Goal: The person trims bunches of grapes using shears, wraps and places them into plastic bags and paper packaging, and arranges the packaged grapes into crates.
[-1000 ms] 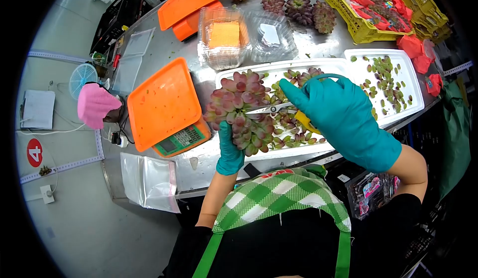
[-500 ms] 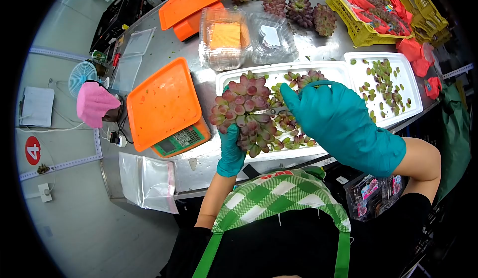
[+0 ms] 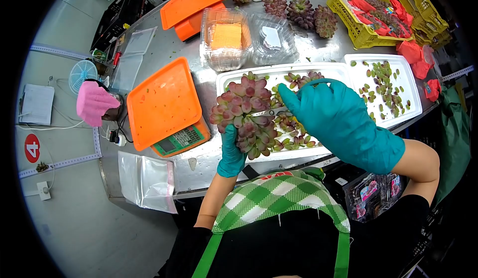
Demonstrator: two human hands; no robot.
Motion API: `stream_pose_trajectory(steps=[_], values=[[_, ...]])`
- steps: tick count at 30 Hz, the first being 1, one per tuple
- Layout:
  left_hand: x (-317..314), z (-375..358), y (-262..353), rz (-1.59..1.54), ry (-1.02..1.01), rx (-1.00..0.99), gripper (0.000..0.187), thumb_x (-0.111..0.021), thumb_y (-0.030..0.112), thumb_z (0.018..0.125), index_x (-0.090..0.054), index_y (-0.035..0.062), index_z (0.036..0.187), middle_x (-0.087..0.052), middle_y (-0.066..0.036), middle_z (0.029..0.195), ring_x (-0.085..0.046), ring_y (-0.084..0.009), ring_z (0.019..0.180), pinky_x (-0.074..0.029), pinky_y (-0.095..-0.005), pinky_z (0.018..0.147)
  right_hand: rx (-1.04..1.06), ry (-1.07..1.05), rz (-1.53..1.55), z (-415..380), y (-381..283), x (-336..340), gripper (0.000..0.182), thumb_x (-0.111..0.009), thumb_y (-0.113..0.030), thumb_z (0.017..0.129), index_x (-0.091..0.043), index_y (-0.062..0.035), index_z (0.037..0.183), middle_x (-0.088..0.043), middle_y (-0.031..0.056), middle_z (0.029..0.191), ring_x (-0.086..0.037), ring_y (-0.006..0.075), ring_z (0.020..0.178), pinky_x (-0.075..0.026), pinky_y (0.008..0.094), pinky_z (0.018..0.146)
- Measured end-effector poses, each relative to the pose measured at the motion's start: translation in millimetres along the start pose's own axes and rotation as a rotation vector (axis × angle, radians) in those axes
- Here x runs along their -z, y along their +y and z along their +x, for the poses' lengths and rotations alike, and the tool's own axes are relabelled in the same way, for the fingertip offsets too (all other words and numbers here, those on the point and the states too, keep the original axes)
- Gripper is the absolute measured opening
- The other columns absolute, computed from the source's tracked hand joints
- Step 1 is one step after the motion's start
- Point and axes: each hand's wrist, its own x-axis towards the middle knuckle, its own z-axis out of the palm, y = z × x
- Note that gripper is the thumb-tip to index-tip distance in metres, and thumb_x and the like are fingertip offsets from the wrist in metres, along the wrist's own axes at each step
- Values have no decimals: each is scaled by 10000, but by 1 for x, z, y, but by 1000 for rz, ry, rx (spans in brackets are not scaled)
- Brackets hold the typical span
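In my gloved left hand (image 3: 231, 153) is a large pink-green succulent (image 3: 245, 99) with several rosettes, held from below over the left side of a white tray (image 3: 318, 68). My gloved right hand (image 3: 334, 121) is closed on a pair of scissors (image 3: 272, 112); their metal blades reach in between the rosettes. Part of the handle shows above the teal glove. Under and beside the plant, loose leaves and small rosettes (image 3: 294, 141) lie in the tray. The blade tips are hidden among the leaves.
An orange scale (image 3: 164, 106) stands to the left, with plastic bags (image 3: 148, 181) below it. Clear clamshell boxes (image 3: 225, 39) sit behind the tray. A second white tray (image 3: 356, 71) holds loose leaves at right. Yellow crates (image 3: 366, 39) and more succulents (image 3: 300, 11) are at the back.
The succulent has tilted very slightly in my left hand. Both hands stay nearly in the same place, and the scissors remain among the rosettes.
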Motion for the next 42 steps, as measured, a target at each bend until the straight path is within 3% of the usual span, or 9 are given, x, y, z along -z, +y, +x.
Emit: stream_pose_trajectory(steps=[22, 28, 31, 34, 37, 42], values=[[-1, 2, 5, 99, -74, -49, 649, -485, 486, 787, -290, 104, 1275, -383, -84, 1259, -419, -237, 1121, -365, -382, 934, 66, -60, 76, -14, 10, -2, 483, -507, -56, 679, -460, -26, 1159, -449, 27, 672, -457, 152, 581, -389, 256, 483], [-1, 3, 3, 61, -32, -48, 647, -508, 470, 781, -297, 105, 1271, -396, -88, 1246, -431, -238, 1108, -373, -387, 927, 55, 66, -39, -14, 12, -7, 489, -511, -58, 694, -458, -47, 1180, -468, 11, 716, -507, 142, 687, -408, 259, 602], [-6, 2, 6, 84, 5, -27, 650, -518, 461, 777, -295, 104, 1272, -394, -92, 1249, -426, -243, 1114, -378, -393, 923, 118, 205, -114, -11, 17, -9, 388, -488, -100, 716, -506, 14, 1087, -447, 53, 657, -463, 177, 590, -390, 279, 510], [-6, 3, 7, 72, -16, -29, 654, -527, 452, 773, -291, 103, 1273, -383, -95, 1259, -418, -252, 1124, -375, -400, 929, 137, 196, -160, -10, 17, -7, 382, -477, -100, 728, -506, 10, 1092, -450, 53, 660, -463, 180, 589, -396, 285, 516], [-11, 5, 9, 110, -28, -80, 653, -524, 451, 775, -288, 102, 1274, -372, -97, 1268, -413, -257, 1129, -367, -403, 937, 104, 129, -160, -12, 11, -10, 478, -508, -53, 710, -460, -60, 1185, -477, 7, 732, -518, 130, 729, -406, 240, 634], [-20, 5, 12, 103, -9, -75, 640, -516, 436, 786, -279, 100, 1277, -372, -93, 1268, -413, -250, 1130, -364, -401, 941, 91, 107, -122, -11, 10, -12, 476, -509, -48, 708, -460, -56, 1181, -474, 7, 723, -514, 129, 707, -409, 232, 606]])
